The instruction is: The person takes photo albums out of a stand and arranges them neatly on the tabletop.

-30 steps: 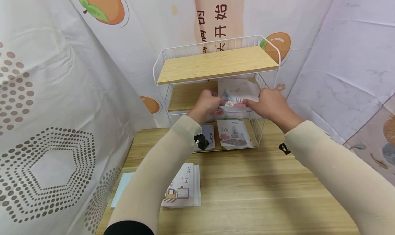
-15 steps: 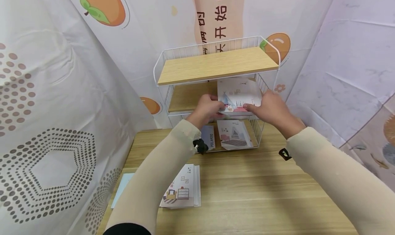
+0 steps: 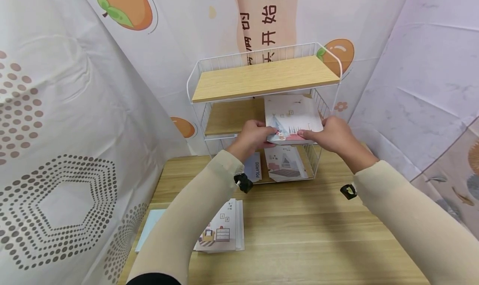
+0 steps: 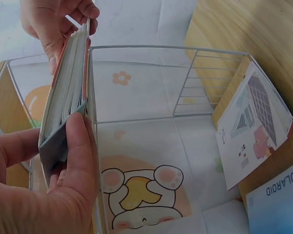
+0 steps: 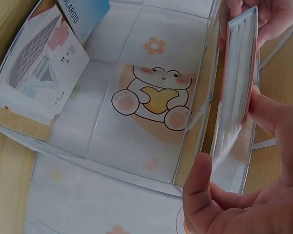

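At the right end of the middle shelf [image 3: 235,114], we find a thick booklet [image 3: 292,114], cover up. Its front edge juts past the shelf's front; whether its underside touches the board, we cannot tell. The tent printed on its cover reads upright from the person's side, and the page edges show in both wrist views. Foreshortening prevents us from saying which way its long axis runs. The left hand [image 3: 252,137] grips the front left corner, thumb on the cover; the right hand [image 3: 334,135] grips the right side, thumb likewise on top.

The white wire rack [image 3: 265,78] has three wooden levels. Its lower shelf [image 3: 306,162] bears a blue POLAROID booklet [image 3: 252,168] and, to the right of that, an illustrated booklet [image 3: 286,164]. On the tabletop [image 3: 299,231] we note a stack of illustrated booklets [image 3: 224,231] and a pale blue item [image 3: 149,224], both partly covered by the left sleeve [image 3: 191,210].
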`<state>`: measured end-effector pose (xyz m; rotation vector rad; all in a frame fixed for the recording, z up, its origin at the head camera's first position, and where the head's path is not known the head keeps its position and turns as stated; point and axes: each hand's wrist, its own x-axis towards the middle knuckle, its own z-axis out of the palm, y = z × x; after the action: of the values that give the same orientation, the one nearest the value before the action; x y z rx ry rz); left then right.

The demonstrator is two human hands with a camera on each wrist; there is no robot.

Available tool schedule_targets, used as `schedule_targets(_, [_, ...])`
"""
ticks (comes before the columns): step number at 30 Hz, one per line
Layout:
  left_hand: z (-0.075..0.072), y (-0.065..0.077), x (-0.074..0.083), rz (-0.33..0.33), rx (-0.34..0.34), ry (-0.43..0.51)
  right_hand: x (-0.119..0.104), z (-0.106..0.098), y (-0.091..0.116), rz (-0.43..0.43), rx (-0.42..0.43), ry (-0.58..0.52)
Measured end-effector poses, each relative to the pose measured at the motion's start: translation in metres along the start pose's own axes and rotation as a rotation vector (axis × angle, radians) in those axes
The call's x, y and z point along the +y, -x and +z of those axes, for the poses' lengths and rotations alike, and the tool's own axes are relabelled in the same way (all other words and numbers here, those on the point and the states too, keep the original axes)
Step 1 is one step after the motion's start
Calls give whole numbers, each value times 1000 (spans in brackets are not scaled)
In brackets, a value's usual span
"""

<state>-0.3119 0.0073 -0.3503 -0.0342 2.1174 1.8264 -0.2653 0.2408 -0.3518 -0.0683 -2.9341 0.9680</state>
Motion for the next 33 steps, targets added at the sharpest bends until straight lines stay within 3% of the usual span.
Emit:
schedule_targets(9, [4,4,-9,21,-41,-23,11,6,8,39,31,-41])
schedule_targets(16, [7,5,-21,43,-39,-13,20,13,13,32,32,-67])
schedule_targets(23, [8,10,-36,56,-30,-73,28,21,17,-5,76,-94])
schedule_targets(33, [5,18,-54,102,-34,-27,32,35,23,-2,114,-126])
